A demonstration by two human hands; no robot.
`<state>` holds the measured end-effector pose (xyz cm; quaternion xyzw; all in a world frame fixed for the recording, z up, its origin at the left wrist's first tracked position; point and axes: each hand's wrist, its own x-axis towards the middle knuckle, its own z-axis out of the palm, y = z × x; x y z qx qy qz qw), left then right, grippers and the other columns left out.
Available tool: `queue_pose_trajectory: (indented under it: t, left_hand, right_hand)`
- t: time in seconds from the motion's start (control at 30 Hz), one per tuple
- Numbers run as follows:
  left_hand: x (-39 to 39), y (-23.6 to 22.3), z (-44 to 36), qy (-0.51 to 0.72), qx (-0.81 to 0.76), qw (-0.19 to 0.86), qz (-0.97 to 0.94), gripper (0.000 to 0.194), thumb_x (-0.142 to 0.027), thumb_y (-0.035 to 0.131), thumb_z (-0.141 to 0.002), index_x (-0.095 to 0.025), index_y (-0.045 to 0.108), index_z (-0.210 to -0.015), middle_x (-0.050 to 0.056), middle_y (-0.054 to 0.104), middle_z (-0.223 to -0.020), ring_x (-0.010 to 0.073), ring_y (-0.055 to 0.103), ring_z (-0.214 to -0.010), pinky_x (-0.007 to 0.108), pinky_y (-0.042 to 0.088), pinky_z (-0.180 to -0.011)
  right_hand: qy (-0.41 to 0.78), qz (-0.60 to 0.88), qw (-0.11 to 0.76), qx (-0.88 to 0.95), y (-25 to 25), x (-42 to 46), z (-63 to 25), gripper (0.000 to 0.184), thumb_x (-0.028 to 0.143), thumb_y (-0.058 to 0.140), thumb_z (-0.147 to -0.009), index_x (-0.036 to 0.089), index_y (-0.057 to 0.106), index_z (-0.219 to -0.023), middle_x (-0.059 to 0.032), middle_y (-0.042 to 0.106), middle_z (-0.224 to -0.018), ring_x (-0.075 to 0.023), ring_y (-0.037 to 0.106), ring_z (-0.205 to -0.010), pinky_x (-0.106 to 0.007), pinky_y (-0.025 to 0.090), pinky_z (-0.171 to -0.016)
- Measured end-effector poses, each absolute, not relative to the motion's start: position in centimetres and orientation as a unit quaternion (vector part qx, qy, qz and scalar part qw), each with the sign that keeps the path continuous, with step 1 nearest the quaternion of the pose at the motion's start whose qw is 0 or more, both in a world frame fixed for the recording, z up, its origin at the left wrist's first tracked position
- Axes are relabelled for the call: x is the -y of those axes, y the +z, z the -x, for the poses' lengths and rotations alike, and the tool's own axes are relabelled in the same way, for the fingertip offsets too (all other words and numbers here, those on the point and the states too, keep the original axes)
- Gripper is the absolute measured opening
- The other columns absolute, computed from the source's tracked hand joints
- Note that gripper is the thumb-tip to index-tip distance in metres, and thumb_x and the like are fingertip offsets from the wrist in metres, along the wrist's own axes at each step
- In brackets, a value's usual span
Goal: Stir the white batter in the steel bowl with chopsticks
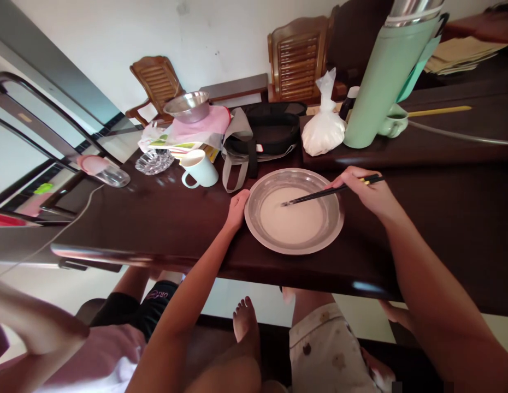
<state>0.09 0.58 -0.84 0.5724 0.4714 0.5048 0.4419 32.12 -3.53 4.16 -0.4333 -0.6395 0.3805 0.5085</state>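
Note:
A wide metal bowl (294,249) stands on the dark table, holding a pale, milky batter-like liquid (293,224). My left hand (238,207) grips the bowl's left rim, with the fingers partly hidden beyond it. Above the right rim, my right hand (362,188) is closed around a pair of black chopsticks (315,195). Their tips dip into the liquid near the middle of the bowl, and their yellow-marked ends stick out past my hand.
Behind the bowl are a white mug (204,172), a black bag (270,136), a tied bag of white powder (323,134) and a tall green thermos (387,82). A glass dish (154,162) and a second metal bowl (190,107) stand farther left. Another person (94,349) sits at my left.

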Motion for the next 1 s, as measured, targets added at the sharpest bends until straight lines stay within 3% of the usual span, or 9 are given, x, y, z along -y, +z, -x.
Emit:
queue_pose_trajectory:
  t: [0.13,0.27,0.43,0.63,0.8,0.87,1.0]
  left_hand:
    - [-0.6,-0.8,-0.1,0.499,-0.478,0.440,-0.574,0.046,-0.043,0.058,-0.086,-0.020,0.032,-0.056,-0.004,0.028,-0.059,0.0095,0.026,-0.057,0.022,0.030,-0.053]
    - [-0.7,-0.8,0.0,0.492,-0.477,0.432,-0.586,0.046,-0.046,0.057,-0.086,-0.020,0.033,-0.056,-0.004,0.029,-0.058,0.0095,0.025,-0.057,0.022,0.029,-0.053]
    - [-0.8,-1.0,0.2,0.490,-0.485,0.434,-0.580,0.046,-0.048,0.057,-0.084,-0.020,0.033,-0.057,-0.004,0.029,-0.058,0.0096,0.026,-0.057,0.022,0.030,-0.053]
    - [-0.7,-0.9,0.1,0.493,-0.490,0.428,-0.578,0.046,-0.048,0.058,-0.084,-0.020,0.034,-0.056,-0.004,0.030,-0.059,0.0101,0.027,-0.058,0.023,0.030,-0.053]
    - [-0.7,-0.7,0.0,0.497,-0.486,0.424,-0.580,0.046,-0.048,0.059,-0.083,-0.020,0.034,-0.056,-0.004,0.029,-0.059,0.0100,0.026,-0.057,0.023,0.029,-0.053]
    - [-0.6,-0.6,0.0,0.498,-0.478,0.423,-0.586,0.047,-0.047,0.058,-0.083,-0.020,0.033,-0.056,-0.004,0.029,-0.058,0.0097,0.025,-0.057,0.023,0.029,-0.053]
    - [-0.5,-0.5,-0.1,0.501,-0.472,0.428,-0.585,0.046,-0.046,0.059,-0.083,-0.020,0.035,-0.055,-0.004,0.030,-0.058,0.0090,0.025,-0.056,0.022,0.028,-0.052]
  right_hand:
    - [0.387,0.427,0.514,0.635,4.0,3.4,-32.5,0.035,0.049,0.058,-0.089,0.025,0.070,-0.066,-0.0015,0.073,-0.070,-0.0214,0.070,-0.074,-0.037,0.052,-0.079]
    - [0.401,0.417,0.461,0.673,4.0,3.4,-32.1,0.031,0.049,0.058,-0.089,0.026,0.072,-0.075,-0.0015,0.077,-0.085,-0.0221,0.071,-0.087,-0.037,0.052,-0.086]
    - [0.346,0.454,0.542,0.617,4.0,3.2,-32.7,0.034,0.051,0.060,-0.087,0.027,0.071,-0.067,-0.0005,0.074,-0.070,-0.0216,0.069,-0.073,-0.038,0.052,-0.081]
    - [0.388,0.434,0.468,0.665,4.5,3.6,-32.0,0.033,0.053,0.059,-0.087,0.026,0.072,-0.073,-0.0013,0.076,-0.082,-0.0226,0.070,-0.085,-0.038,0.053,-0.085]
    - [0.344,0.452,0.548,0.615,4.3,3.3,-33.0,0.036,0.053,0.061,-0.086,0.026,0.069,-0.063,-0.0010,0.070,-0.064,-0.0220,0.068,-0.071,-0.039,0.052,-0.079]
    - [0.380,0.432,0.524,0.628,4.3,3.4,-32.7,0.038,0.054,0.059,-0.086,0.026,0.069,-0.062,-0.0007,0.070,-0.065,-0.0219,0.068,-0.070,-0.038,0.052,-0.076]
    - [0.404,0.415,0.448,0.681,4.4,3.7,-31.9,0.030,0.048,0.058,-0.089,0.026,0.073,-0.075,-0.0012,0.075,-0.082,-0.0220,0.070,-0.086,-0.036,0.051,-0.084]
